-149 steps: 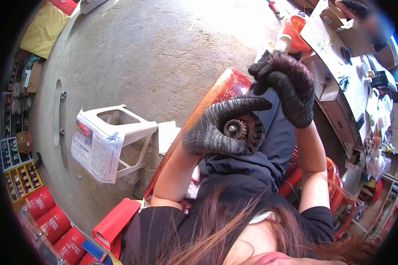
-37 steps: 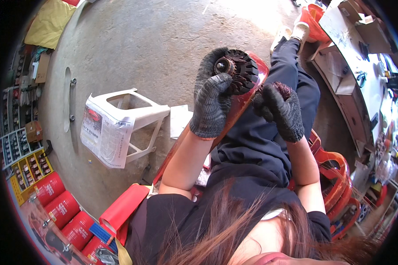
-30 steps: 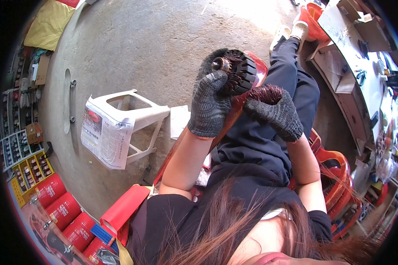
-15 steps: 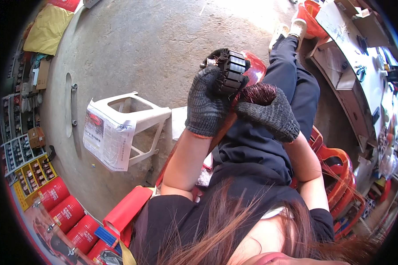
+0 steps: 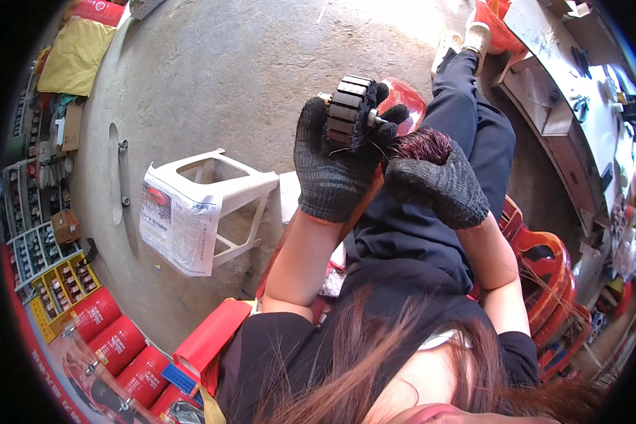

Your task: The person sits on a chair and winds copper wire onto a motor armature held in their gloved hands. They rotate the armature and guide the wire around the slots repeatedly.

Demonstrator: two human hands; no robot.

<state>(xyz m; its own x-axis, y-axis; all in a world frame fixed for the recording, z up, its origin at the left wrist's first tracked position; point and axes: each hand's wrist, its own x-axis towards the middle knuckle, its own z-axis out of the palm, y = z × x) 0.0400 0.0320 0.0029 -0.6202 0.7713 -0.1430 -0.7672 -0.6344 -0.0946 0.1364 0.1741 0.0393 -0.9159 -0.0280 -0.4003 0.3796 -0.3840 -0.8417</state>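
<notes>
My left hand (image 5: pixel 337 164), in a dark grey knitted glove, grips a motor armature (image 5: pixel 349 113). Its black slotted core carries metal bars round the rim, and a shaft end sticks out on either side. The left fingers curl behind and beside the core. Close by on the right, my right hand (image 5: pixel 439 185), gloved alike, is closed round a bundle of dark red copper wire (image 5: pixel 424 144). A few thin strands show between the bundle and the armature; where they join is too fine to tell. Both hands are raised above my lap.
A white plastic stool (image 5: pixel 244 185) with newspaper (image 5: pixel 180 230) over it stands at the left. Red drums (image 5: pixel 120 344) and a yellow parts bin (image 5: pixel 63 290) line the lower left. Right of my legs are a red chair (image 5: pixel 548 272) and a cluttered workbench (image 5: pixel 565 92).
My left hand has turned the armature, so its slotted rim faces me more and a shaft end now shows on its right. The right hand with the wire has shifted slightly right and down.
</notes>
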